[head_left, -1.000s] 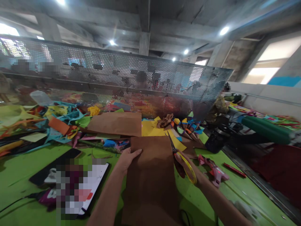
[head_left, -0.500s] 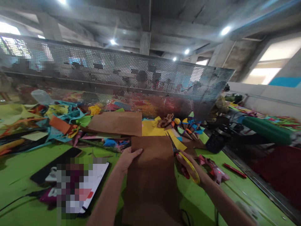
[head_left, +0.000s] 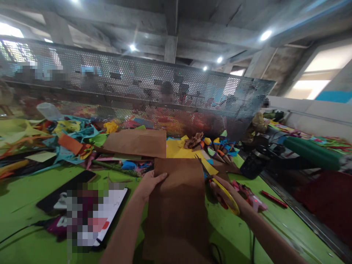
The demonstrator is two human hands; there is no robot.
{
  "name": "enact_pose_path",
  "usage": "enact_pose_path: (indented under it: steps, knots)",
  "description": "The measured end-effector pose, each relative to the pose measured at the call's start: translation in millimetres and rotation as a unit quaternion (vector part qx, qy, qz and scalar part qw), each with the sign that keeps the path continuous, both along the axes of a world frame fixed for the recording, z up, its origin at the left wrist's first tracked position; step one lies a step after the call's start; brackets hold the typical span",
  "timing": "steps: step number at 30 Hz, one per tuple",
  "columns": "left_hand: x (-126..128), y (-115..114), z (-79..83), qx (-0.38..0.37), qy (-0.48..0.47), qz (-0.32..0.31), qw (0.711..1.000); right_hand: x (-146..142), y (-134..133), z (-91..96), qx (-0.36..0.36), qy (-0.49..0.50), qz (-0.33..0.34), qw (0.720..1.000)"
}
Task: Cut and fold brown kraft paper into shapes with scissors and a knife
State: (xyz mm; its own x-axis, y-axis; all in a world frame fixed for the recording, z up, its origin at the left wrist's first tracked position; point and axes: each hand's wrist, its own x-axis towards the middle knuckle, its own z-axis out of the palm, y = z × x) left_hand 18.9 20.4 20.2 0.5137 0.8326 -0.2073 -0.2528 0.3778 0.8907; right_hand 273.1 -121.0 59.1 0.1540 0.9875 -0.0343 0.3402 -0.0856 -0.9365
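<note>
A long brown paper sheet lies on the green table in front of me. My left hand grips its left edge near the far end, thumb on top. My right hand is closed in the yellow handles of a pair of scissors, whose blades point away along the sheet's right edge. A second brown sheet lies further back.
Coloured paper scraps cover the left and back of the table. Small paper cones stand behind the yellow paper. A pink glue gun and a red pen lie at right. A perforated metal screen closes the back.
My right hand with the scissors has drawn back to the right and lower along the sheet's edge. My left hand has stayed on the paper.
</note>
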Motion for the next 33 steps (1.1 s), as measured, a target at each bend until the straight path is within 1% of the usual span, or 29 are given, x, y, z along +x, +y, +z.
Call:
enact_pose_path:
  steps: [4,7,10,13,19,23,27,29,33]
  knots:
    - [-0.5,0.4,0.3,0.002,0.004,0.004,1.000,-5.5,-4.3,11.7,-0.018,-0.004,-0.016,1.000]
    - [-1.4,1.2,-0.8,0.011,-0.001,-0.003,1.000,-6.0,-6.7,18.3,-0.022,-0.015,-0.007,1.000]
    - [-2.2,1.7,-1.7,0.013,-0.001,-0.012,1.000,-2.2,-7.8,22.4,-0.011,-0.040,0.005,0.999]
    - [-2.4,1.9,-1.7,0.017,0.004,-0.015,1.000,3.7,-8.6,23.3,-0.002,-0.058,0.008,0.998]
    - [-2.7,2.2,-0.3,0.041,0.017,-0.022,0.999,17.9,-8.9,21.4,-0.030,-0.072,0.026,0.997]
    - [-3.2,1.0,3.3,0.064,0.025,-0.021,0.997,28.3,-7.2,20.0,-0.012,-0.124,0.041,0.991]
    - [-3.1,1.2,5.2,0.075,0.024,-0.015,0.997,37.1,-6.5,21.0,0.024,-0.178,0.053,0.982]
    - [-2.9,1.9,4.8,0.080,0.021,-0.015,0.996,41.7,-6.3,21.3,0.028,-0.188,0.064,0.980]
    - [-3.0,2.2,4.2,0.079,0.011,-0.022,0.997,49.5,-6.7,21.3,0.015,-0.185,0.073,0.980]
